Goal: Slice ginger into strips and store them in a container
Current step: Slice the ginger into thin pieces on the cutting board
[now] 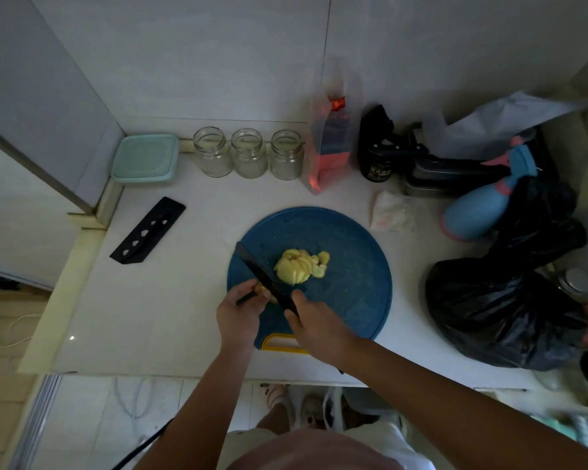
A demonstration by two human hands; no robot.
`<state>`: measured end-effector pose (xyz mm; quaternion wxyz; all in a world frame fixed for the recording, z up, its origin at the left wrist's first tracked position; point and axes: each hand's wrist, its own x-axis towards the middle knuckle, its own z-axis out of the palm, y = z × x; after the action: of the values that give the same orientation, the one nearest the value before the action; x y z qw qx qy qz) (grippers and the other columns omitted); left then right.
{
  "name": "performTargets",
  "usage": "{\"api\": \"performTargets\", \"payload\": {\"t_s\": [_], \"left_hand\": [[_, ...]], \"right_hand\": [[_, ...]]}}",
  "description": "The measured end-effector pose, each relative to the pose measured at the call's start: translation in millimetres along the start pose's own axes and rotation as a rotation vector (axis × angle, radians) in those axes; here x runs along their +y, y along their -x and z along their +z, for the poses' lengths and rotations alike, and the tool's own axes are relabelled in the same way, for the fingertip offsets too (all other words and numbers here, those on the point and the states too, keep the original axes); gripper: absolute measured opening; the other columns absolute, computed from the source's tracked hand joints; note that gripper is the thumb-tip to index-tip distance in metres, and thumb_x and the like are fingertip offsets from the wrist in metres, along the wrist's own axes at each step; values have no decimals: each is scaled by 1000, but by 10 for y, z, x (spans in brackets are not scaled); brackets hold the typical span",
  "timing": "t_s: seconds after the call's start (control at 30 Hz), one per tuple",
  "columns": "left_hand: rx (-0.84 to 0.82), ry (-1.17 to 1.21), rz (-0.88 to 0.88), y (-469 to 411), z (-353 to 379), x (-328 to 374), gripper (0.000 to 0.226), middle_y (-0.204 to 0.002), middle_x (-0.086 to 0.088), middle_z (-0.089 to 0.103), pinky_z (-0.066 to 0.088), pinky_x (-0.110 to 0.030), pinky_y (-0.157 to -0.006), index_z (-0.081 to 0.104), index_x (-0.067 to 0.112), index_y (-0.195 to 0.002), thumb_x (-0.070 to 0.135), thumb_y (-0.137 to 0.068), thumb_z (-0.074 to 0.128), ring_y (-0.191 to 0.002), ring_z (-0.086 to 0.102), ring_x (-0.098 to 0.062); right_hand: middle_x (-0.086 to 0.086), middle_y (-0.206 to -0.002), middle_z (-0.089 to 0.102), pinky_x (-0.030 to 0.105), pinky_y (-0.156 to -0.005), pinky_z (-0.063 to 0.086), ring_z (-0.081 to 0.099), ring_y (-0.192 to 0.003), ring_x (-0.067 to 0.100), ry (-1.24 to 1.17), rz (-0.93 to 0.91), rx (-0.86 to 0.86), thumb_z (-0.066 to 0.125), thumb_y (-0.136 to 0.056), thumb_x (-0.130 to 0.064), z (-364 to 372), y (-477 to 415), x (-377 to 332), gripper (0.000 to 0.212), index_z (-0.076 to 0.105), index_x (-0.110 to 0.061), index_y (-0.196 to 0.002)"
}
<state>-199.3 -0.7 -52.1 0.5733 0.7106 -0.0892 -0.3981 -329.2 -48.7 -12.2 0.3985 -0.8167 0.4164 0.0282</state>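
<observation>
Pinning a ginger piece [263, 293] under curled fingertips [252, 289], the left hand [239, 315] sits touching the knife [265, 278] blade; the right hand [314, 322] grips its handle. Slices [301, 266] lie just beyond. A slip could nick those fingers, I judge.
</observation>
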Motion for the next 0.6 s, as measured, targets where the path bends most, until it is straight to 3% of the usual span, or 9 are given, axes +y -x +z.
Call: {"api": "performTargets", "payload": {"t_s": [0.17, 0.37, 0.53, 0.6], "left_hand": [[-28, 0, -34, -22, -3, 22, 21, -95, -15, 70, 52, -40, -88, 71, 12, -93, -4, -79, 68, -89, 65, -25], [-36, -67, -17, -31, 16, 63, 23, -89, -8, 71, 52, -34, -83, 70, 19, -86, -3, -77, 71, -85, 66, -21], [-62, -22, -53, -30, -26, 97, 21, -85, -3, 69, 52, -27, -78, 68, 5, -98, -4, -80, 68, -80, 63, -14], [-75, 10, -72, -30, -55, 107, 17, -84, -4, 69, 53, -25, -76, 67, 9, -93, -4, -81, 67, -80, 63, -14]], "right_hand": [[19, -90, 60, 30, -60, 32, 48, -70, 20, 7, -7, -1, 36, -102, -26, 14, 11, -7, 21, 41, -6, -109], [10, -82, 53, 32, -61, 38, 51, -70, 20, -6, 13, 11, 35, -102, -26, 36, 124, 30, 20, 40, -8, -108], [10, -85, 54, 29, -61, 34, 49, -70, 19, -31, 28, 20, 35, -102, -25, 72, 69, -15, 19, 41, -8, -109], [13, -87, 56, 29, -61, 36, 49, -70, 18, -39, 26, 24, 35, -102, -24, 103, 63, -39, 19, 41, -8, -111]]}}
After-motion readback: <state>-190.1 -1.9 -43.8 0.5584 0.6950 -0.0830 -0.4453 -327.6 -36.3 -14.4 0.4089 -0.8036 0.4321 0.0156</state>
